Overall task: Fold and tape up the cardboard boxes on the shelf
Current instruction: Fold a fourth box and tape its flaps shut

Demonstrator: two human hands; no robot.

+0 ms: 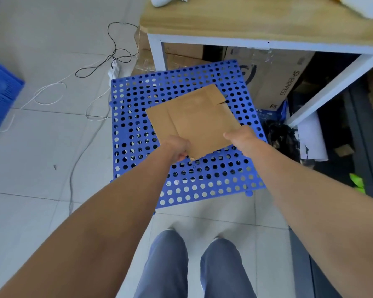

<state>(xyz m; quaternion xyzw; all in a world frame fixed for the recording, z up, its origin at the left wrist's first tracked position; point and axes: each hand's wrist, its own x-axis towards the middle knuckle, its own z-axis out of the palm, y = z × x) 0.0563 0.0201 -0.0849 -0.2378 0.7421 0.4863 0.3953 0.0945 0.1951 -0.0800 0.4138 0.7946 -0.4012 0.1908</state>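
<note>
Fingers (pixel 182 157) gripping flat cardboard box (pixel 194 119)

Bare forearms — grey-blue trousers (pixel 194 267).

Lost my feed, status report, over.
Left hand and right hand both gripping flat cardboard box, unfolded. Held over blue perforated panel. Nothing blocking.

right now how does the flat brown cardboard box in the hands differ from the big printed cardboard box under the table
The flat brown cardboard box is small, plain and unprinted; the big printed cardboard box carries black lettering. The flat one is held over the blue perforated panel by the left hand and right hand; the printed one sits under the wooden table. Both are brown cardboard.
</note>
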